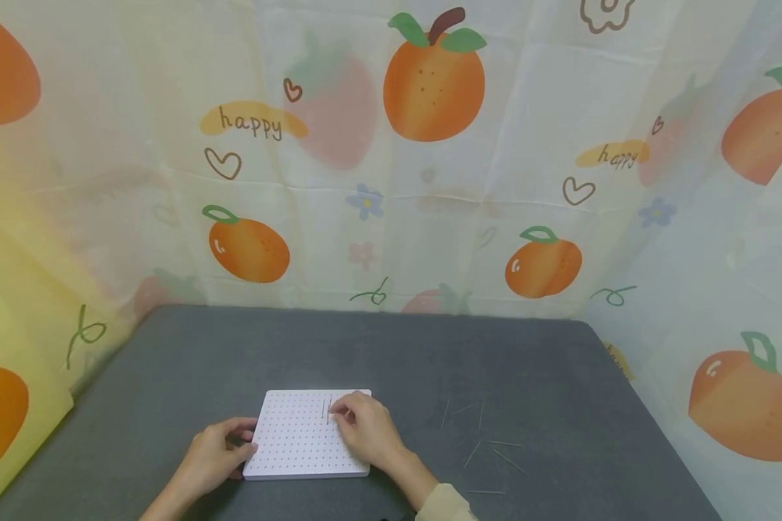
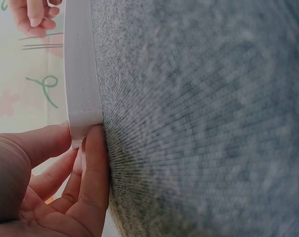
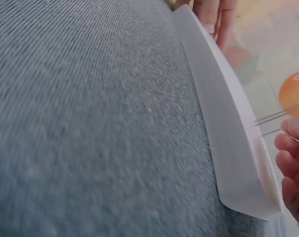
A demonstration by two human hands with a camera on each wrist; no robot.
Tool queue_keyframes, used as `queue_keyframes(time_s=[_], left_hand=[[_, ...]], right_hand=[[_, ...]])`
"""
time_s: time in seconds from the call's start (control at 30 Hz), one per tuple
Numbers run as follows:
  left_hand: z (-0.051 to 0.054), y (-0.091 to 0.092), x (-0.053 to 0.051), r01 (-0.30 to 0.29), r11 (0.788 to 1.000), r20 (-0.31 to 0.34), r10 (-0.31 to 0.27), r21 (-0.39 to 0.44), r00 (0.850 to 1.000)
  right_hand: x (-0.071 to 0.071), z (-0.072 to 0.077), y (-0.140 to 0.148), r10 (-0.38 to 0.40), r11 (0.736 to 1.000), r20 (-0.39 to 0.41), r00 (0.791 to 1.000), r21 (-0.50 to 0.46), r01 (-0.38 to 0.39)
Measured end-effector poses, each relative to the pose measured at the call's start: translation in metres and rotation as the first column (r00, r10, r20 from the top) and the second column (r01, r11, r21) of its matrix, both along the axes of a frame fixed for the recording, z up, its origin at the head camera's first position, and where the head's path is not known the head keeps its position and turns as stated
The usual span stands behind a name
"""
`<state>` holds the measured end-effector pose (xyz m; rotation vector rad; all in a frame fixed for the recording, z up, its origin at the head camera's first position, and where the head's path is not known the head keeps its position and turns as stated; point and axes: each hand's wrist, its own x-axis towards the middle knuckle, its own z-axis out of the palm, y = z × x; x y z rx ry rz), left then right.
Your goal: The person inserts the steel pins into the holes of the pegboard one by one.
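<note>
Three thin pins [image 1: 323,409] stand in the white pegboard [image 1: 300,450]; the left hand [image 1: 213,456] pinches its edge, and the right hand [image 1: 371,433] seems to pinch one.

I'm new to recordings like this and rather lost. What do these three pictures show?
There is no machine: a person works with two bare hands. The wide picture comes from a camera worn on the head; the close ones come from a camera on each wrist, so the dark tabletop looks tipped. On it lies a white board with rows of holes, with loose pins to its right. A few standing pins rise from the board. The left hand grips its left edge; the right hand is at the standing pins, perhaps pinching one.
</note>
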<state>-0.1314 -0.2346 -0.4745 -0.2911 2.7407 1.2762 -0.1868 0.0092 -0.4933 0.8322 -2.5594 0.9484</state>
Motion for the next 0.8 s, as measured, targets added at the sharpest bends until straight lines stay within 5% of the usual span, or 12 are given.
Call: queue_keyframes(time_s=[0.8], left_hand=[[-0.001,-0.001,-0.001,0.006,1.000,-0.009,-0.006,0.000,1.000]], right_hand=[[0.011,0.011,0.052,0.178,0.980,0.103,0.979,-0.110,-0.167]])
